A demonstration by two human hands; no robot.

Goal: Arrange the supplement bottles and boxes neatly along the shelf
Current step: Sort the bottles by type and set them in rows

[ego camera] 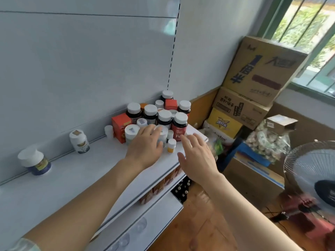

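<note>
On the shelf [76, 171], two bottles stand apart along the back edge — one [34, 162] far left, another [79, 141] to its right. Further right, a crowded cluster of bottles [163, 116] and boxes [120, 127] fills the shelf's right end. Stacked cartons [253, 82] rise beyond it — a fan [313, 171] stands nearer, far right.

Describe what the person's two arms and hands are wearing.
Both hands are bare: no gloves, rings or watch show on the left hand or the right hand. Both forearms are uncovered; a pale sleeve edge shows near the left elbow only.
</note>
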